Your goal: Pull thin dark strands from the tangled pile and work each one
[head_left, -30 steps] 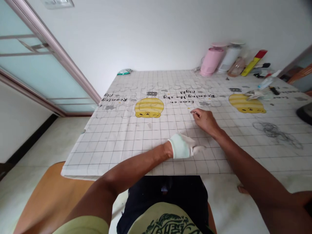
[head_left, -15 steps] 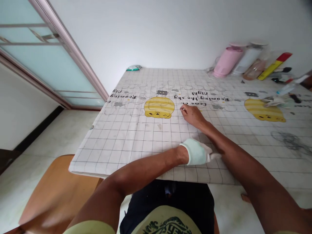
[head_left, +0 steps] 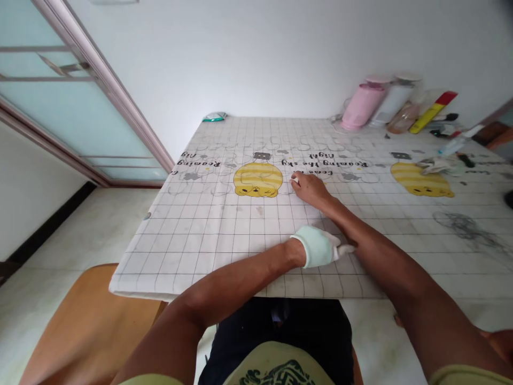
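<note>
A white glove with a pale green cuff covers my left hand (head_left: 320,246), which rests low over the tablecloth (head_left: 192,235) near the table's front edge. One gloved finger stretches out to my right forearm; the other fingers are partly hidden. Farther in, my bare right hand (head_left: 309,188) lies on the cloth just right of the printed yellow striped bear balloon (head_left: 258,179). Its thumb and fingers are pinched together. A small whitish bit (head_left: 295,179) shows at the fingertips, too small to name.
A pink bottle (head_left: 363,106), a white bottle (head_left: 391,101) and a yellow-and-red box (head_left: 433,113) stand by the wall at the back right. Tangled dark thread (head_left: 465,227) lies at right. A green-white packet (head_left: 215,116) sits at the far left corner. A wooden chair (head_left: 88,326) is at left.
The view has shifted slightly, so the table items appear farther left. My right hand keeps its pinch in nearly the same place, and my gloved left hand stays by the right forearm.
</note>
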Tool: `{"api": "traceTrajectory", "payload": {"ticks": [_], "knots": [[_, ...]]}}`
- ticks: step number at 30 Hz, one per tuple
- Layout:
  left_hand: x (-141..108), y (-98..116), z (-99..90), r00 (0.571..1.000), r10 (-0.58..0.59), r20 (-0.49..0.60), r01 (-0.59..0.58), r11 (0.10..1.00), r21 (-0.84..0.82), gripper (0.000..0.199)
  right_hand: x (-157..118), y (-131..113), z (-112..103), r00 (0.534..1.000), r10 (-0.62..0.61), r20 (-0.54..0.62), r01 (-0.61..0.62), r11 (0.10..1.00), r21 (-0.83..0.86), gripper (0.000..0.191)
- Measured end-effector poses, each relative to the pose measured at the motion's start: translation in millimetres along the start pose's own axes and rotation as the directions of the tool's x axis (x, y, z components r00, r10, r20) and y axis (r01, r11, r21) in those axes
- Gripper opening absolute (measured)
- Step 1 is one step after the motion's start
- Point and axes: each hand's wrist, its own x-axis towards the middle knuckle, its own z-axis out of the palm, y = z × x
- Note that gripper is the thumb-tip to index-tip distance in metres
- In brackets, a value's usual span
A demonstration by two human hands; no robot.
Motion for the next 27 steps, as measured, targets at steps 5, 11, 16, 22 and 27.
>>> {"api": "traceTrajectory", "payload": {"ticks": [5,11,16,22,27], "knots": [[-11,0,-7.4,0.999,-0.038,-0.033,0.040,0.998,0.046,0.056,-61,35,-40,0.999,0.031,-0.035,-0.033,0.999,-0.042,0.024],[-18,7,-17.6,0.983,-0.121,-0.139,0.118,0.993,-0.033,0.057,-174,163,-121,0.949,0.289,-0.124,-0.307,0.937,-0.169,0.029],[-16,13,-19.3,0.981,-0.133,-0.138,0.134,0.991,0.000,0.051,-266,266,-202,0.732,0.629,-0.263,-0.680,0.700,-0.220,0.030],[-14,17,-22.5,0.979,-0.174,-0.109,0.180,0.983,0.042,0.045,-314,304,-213,0.633,0.768,-0.098,-0.769,0.610,-0.191,0.020],[-14,20,-26.4,0.974,-0.219,-0.056,0.222,0.974,0.050,0.039,-320,308,-192,0.684,0.728,-0.035,-0.724,0.673,-0.153,0.023]]}}
